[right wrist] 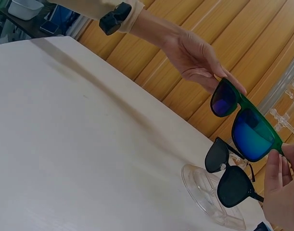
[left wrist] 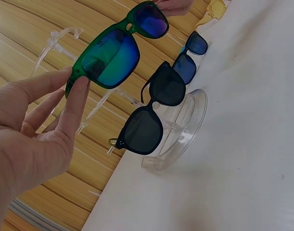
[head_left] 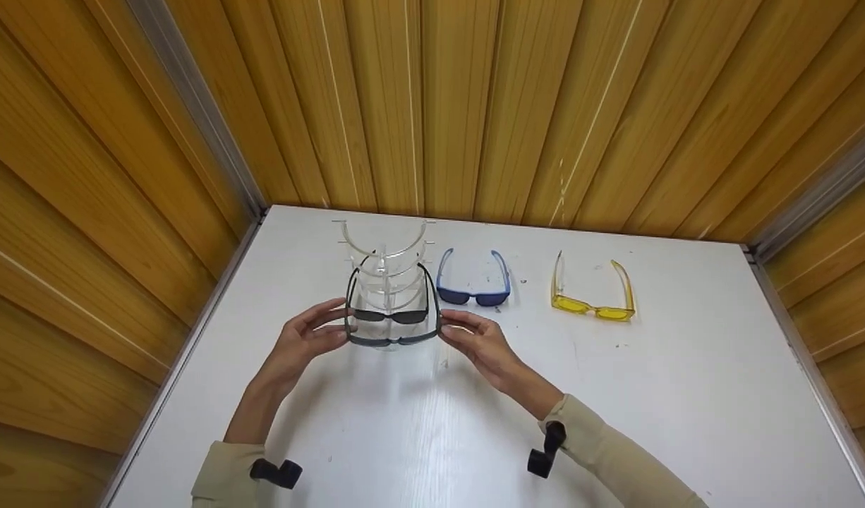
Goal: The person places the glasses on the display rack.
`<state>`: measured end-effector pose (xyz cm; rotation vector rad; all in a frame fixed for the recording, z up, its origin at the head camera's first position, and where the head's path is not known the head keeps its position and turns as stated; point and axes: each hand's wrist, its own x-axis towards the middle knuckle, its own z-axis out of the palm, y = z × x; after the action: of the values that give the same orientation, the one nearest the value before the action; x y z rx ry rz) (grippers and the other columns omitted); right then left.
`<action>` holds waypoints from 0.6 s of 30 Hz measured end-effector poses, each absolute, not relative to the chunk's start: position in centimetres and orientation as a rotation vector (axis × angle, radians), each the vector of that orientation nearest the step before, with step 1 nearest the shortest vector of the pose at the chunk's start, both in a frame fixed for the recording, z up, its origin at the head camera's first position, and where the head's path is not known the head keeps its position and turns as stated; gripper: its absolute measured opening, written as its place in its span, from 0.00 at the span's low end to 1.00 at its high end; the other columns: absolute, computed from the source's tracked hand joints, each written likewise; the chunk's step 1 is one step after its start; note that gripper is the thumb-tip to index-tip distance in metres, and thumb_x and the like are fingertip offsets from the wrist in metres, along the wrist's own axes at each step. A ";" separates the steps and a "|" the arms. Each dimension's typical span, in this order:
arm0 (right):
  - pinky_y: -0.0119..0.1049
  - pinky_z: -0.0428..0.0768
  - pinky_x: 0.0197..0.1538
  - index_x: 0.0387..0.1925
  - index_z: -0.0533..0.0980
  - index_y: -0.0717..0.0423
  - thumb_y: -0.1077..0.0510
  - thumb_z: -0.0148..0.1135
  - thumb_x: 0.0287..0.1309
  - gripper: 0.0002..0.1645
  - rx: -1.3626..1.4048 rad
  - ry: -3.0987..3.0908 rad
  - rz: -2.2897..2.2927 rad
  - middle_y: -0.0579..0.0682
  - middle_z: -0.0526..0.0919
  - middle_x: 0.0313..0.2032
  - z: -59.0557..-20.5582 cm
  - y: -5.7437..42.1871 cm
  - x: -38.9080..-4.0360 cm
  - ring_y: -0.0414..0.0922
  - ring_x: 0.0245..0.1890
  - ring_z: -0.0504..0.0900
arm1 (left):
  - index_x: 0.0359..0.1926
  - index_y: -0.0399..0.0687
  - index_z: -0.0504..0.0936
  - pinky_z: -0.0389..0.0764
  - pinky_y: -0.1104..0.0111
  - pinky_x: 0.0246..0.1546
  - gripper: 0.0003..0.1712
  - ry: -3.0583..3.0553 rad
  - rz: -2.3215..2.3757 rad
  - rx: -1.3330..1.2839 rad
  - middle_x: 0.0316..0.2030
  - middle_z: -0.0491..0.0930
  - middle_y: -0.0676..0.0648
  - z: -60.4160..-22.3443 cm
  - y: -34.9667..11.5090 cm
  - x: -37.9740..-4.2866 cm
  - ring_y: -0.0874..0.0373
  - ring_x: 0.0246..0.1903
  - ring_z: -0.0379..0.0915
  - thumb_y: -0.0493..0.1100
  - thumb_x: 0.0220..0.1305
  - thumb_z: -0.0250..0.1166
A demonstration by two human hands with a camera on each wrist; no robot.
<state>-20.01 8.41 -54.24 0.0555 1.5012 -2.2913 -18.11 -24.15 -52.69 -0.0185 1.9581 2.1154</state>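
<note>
My left hand (head_left: 309, 335) and right hand (head_left: 478, 342) each pinch one end of green-framed sunglasses (left wrist: 110, 60) with mirrored blue-green lenses. The sunglasses are held at the front of a clear display stand (head_left: 385, 264), with their temples reaching back on either side of it. Below them, black sunglasses (left wrist: 149, 113) sit low on the stand, just above its curved base (left wrist: 187, 137). In the right wrist view, the green pair (right wrist: 250, 127) is above and in front of the black pair (right wrist: 228, 178). Whether the green temples touch the stand's arms is unclear.
Blue sunglasses (head_left: 475, 296) lie on the white table (head_left: 658, 395) just right of the stand, temples unfolded. Farther right lie yellow glasses (head_left: 593, 310), also unfolded. Wood-patterned panels (head_left: 461, 106) rise behind the table and along both sides.
</note>
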 end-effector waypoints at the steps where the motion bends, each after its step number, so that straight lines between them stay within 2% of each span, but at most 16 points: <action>1: 0.34 0.82 0.63 0.63 0.73 0.72 0.73 0.62 0.63 0.26 0.056 1.508 -2.295 0.49 0.84 0.51 -54.2 8.4 -20.1 0.39 0.49 0.87 | 0.72 0.47 0.71 0.84 0.66 0.58 0.36 1.964 2.114 -0.024 0.68 0.74 0.39 -52.6 -24.1 -18.3 0.55 0.57 0.82 0.34 0.63 0.71; 5: 0.34 0.82 0.63 0.64 0.72 0.72 0.73 0.62 0.64 0.26 0.058 1.532 -2.297 0.50 0.84 0.52 -54.3 8.1 -20.8 0.39 0.49 0.87 | 0.71 0.45 0.72 0.84 0.67 0.57 0.35 1.984 2.107 -0.053 0.68 0.74 0.38 -52.3 -24.2 -19.1 0.56 0.57 0.82 0.34 0.64 0.70; 10: 0.34 0.82 0.63 0.65 0.70 0.75 0.73 0.59 0.65 0.27 0.038 1.562 -2.298 0.57 0.83 0.56 -54.2 7.7 -21.5 0.39 0.49 0.87 | 0.71 0.41 0.71 0.83 0.68 0.58 0.34 1.998 2.097 -0.073 0.68 0.73 0.38 -52.0 -24.3 -20.0 0.50 0.61 0.79 0.34 0.65 0.69; 18: 0.40 0.81 0.65 0.68 0.68 0.72 0.71 0.55 0.69 0.28 -0.003 1.620 -2.239 0.63 0.75 0.66 -53.4 7.2 -22.2 0.42 0.54 0.84 | 0.69 0.35 0.73 0.82 0.70 0.59 0.31 1.987 2.143 -0.146 0.66 0.74 0.38 -52.2 -24.5 -21.5 0.63 0.51 0.83 0.33 0.66 0.68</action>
<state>-22.23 7.23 -53.36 -0.0025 1.6202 -2.2386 -21.52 -24.47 -52.16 -0.1465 1.9870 2.1434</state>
